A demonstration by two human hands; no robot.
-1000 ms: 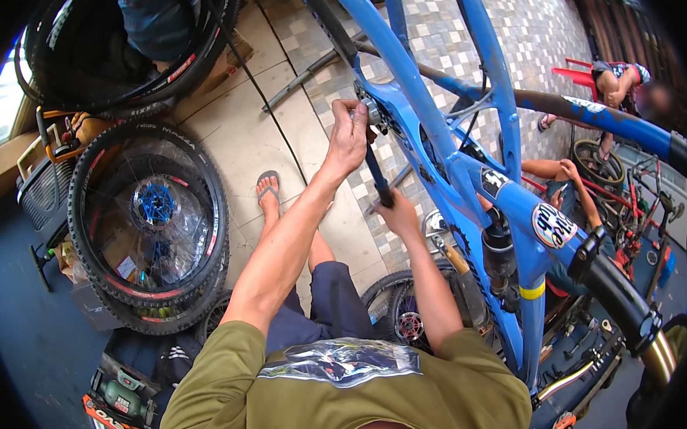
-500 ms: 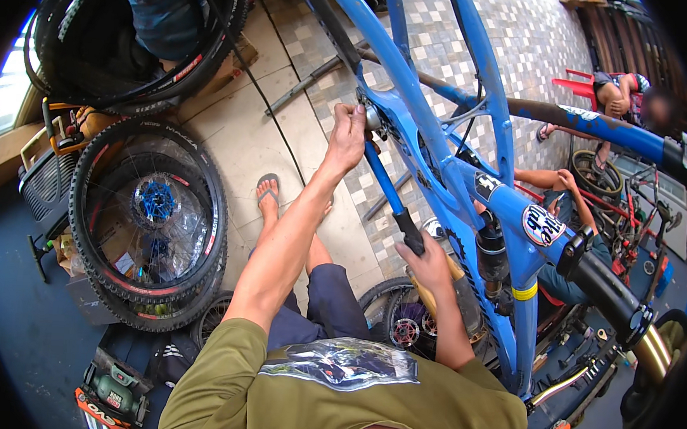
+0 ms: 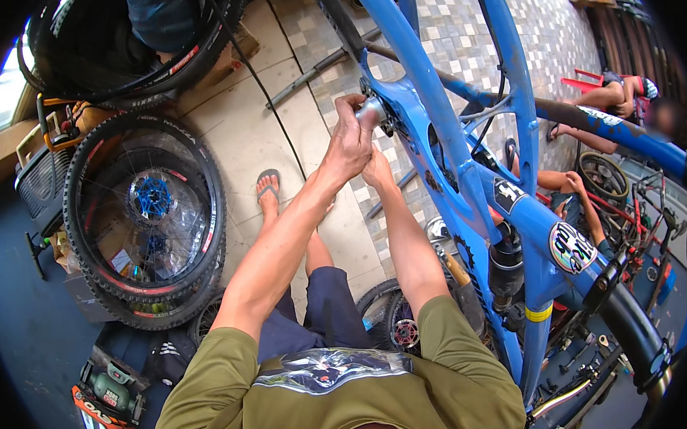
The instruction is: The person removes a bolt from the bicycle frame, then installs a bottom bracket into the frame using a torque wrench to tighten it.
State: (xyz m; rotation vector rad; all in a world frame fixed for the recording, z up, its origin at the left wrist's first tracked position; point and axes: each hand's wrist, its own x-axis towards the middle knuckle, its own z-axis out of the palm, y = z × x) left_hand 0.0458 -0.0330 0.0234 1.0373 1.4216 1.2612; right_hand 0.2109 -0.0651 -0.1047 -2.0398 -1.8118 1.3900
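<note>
A blue bicycle frame [image 3: 446, 181] runs from the top of the view down to the right, beside both hands. My left hand [image 3: 349, 143] is closed around a silver socket-like cylinder [image 3: 373, 110], which meets the frame at its crank area. My right hand [image 3: 377, 170] is just below and against the left one. Its fingers are hidden behind the left hand, so what it holds cannot be made out. The blue-handled wrench seen earlier does not show now.
Wheels with black tyres [image 3: 72, 200] lean at the left. A cable [image 3: 260, 94] hangs over the tiled floor. A green and orange tool case [image 3: 109, 389] sits lower left. People sit at the right, near a red bike [image 3: 631, 206] and loose tools [image 3: 585, 351].
My right hand has left the black grip of the blue-handled wrench and risen to join the left hand. The wrench has gone from sight. The silver cylinder shows more, and the frame appears slightly farther right.
</note>
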